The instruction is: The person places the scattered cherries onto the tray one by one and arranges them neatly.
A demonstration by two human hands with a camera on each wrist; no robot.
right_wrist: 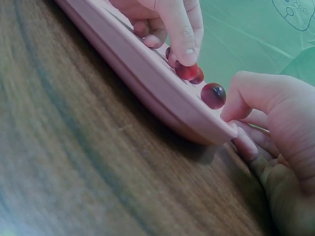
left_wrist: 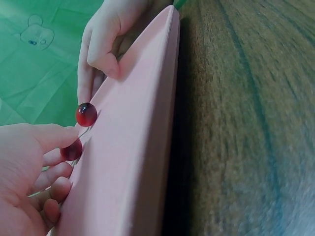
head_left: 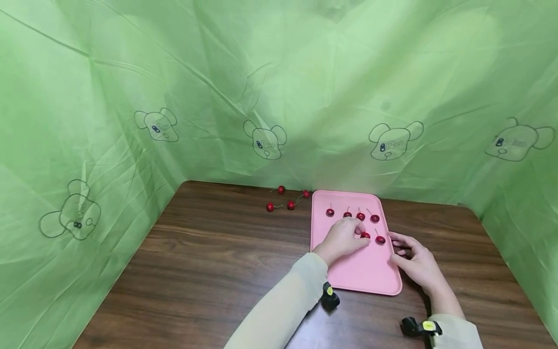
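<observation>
A pink tray (head_left: 362, 271) lies on the table with several red cherries on it. Toward the tray's far end runs a row of cherries (head_left: 330, 212), stems up. My left hand (head_left: 344, 237) reaches over the tray and pinches a cherry (right_wrist: 186, 71) between thumb and fingers, low at the tray surface. Just right of it sits another cherry (head_left: 380, 240), also seen in the left wrist view as a glossy cherry (left_wrist: 86, 115). At the tray's right edge, my right hand (head_left: 416, 261) grips the rim, thumb on the inner side and fingers outside.
Several loose cherries (head_left: 290, 205) with stems lie on the brown wooden table (head_left: 209, 261), left of the tray's far end. Green cloth (head_left: 314, 97) with bear drawings rises behind and on both sides. Each sleeve carries a black wrist device (head_left: 330, 296).
</observation>
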